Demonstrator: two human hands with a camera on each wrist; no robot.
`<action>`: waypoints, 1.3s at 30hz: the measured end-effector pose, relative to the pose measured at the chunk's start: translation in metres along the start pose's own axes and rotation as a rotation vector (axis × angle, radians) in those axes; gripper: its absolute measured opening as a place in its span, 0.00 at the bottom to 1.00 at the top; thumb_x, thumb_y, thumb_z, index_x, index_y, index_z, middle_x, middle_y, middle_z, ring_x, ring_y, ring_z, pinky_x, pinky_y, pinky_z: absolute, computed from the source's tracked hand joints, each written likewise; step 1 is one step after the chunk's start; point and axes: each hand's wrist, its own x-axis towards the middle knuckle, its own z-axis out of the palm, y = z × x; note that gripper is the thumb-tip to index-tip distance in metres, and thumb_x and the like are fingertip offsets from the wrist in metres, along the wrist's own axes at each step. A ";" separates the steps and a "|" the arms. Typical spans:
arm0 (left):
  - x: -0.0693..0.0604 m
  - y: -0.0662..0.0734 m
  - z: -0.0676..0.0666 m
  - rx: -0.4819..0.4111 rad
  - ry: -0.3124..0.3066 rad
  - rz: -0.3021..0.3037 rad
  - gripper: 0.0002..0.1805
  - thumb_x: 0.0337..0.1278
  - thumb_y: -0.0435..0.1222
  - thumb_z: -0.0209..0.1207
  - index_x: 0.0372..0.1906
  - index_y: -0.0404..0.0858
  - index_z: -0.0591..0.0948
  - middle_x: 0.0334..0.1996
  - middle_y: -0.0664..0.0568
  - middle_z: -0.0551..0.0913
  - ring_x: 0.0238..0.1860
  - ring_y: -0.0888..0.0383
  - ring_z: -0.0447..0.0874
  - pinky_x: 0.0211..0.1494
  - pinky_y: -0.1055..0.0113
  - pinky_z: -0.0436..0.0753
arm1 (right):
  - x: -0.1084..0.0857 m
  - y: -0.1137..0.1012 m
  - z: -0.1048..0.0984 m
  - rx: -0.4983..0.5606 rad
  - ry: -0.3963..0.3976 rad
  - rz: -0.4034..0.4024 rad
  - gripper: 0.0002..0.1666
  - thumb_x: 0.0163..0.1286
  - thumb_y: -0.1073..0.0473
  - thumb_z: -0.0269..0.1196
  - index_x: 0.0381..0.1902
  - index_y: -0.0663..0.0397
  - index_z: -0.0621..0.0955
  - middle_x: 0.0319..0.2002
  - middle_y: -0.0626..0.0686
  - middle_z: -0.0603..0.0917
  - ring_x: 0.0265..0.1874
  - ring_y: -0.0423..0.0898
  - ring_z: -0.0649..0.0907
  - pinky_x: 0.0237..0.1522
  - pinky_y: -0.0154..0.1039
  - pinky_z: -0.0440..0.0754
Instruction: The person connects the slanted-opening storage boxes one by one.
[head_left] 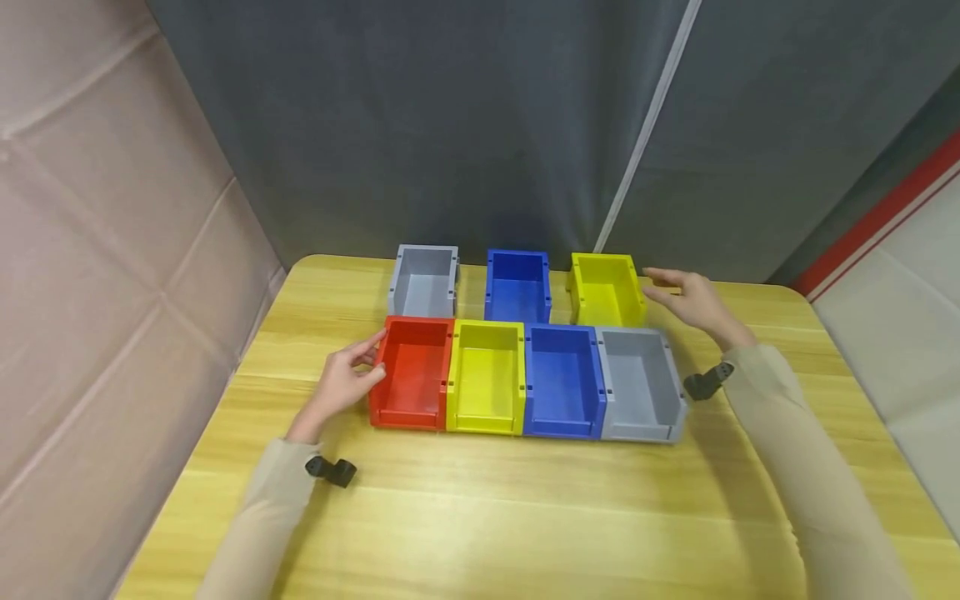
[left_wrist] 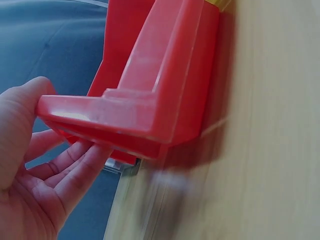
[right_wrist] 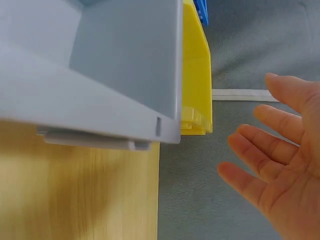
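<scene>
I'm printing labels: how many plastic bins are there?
7. Front, left to right: red bin, yellow bin, blue bin, gray bin. Behind, left to right: second gray bin, second blue bin, second yellow bin.

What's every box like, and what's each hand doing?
Red box: upright, nothing showing inside
Front yellow box: upright, nothing showing inside
Front blue box: upright, nothing showing inside
Front gray box: upright, nothing showing inside
Back gray box: partly hidden, nothing showing inside
Back blue box: partly hidden, nothing showing inside
Back yellow box: partly hidden, nothing showing inside
Left hand: pinching the red box's side
Right hand: fingers loose, holding nothing
</scene>
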 end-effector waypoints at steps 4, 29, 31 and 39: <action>-0.002 -0.002 -0.005 0.007 0.000 -0.007 0.28 0.45 0.17 0.55 0.58 0.21 0.71 0.29 0.36 0.79 0.31 0.45 0.79 0.32 0.80 0.79 | 0.011 0.002 0.001 0.055 -0.016 0.038 0.34 0.70 0.48 0.55 0.66 0.65 0.66 0.63 0.68 0.67 0.62 0.64 0.65 0.59 0.62 0.66; -0.021 -0.020 -0.043 0.035 0.036 -0.071 0.26 0.48 0.17 0.54 0.58 0.20 0.71 0.33 0.34 0.78 0.32 0.61 0.78 0.33 0.81 0.78 | 0.042 0.013 0.020 0.234 -0.078 0.214 0.36 0.70 0.59 0.56 0.70 0.66 0.58 0.64 0.71 0.64 0.58 0.62 0.70 0.42 0.31 0.80; -0.022 -0.021 -0.045 0.029 0.036 -0.070 0.27 0.48 0.17 0.54 0.58 0.20 0.70 0.33 0.33 0.78 0.32 0.62 0.78 0.33 0.80 0.79 | 0.042 0.014 0.021 0.227 -0.070 0.218 0.35 0.69 0.60 0.56 0.70 0.65 0.58 0.63 0.71 0.64 0.57 0.62 0.70 0.39 0.29 0.79; -0.023 -0.021 -0.048 0.012 0.038 -0.062 0.27 0.48 0.17 0.54 0.58 0.20 0.70 0.33 0.29 0.77 0.32 0.63 0.77 0.32 0.81 0.78 | 0.042 0.019 0.030 0.279 0.017 0.193 0.34 0.67 0.65 0.57 0.69 0.66 0.60 0.59 0.71 0.68 0.48 0.50 0.75 0.35 0.23 0.77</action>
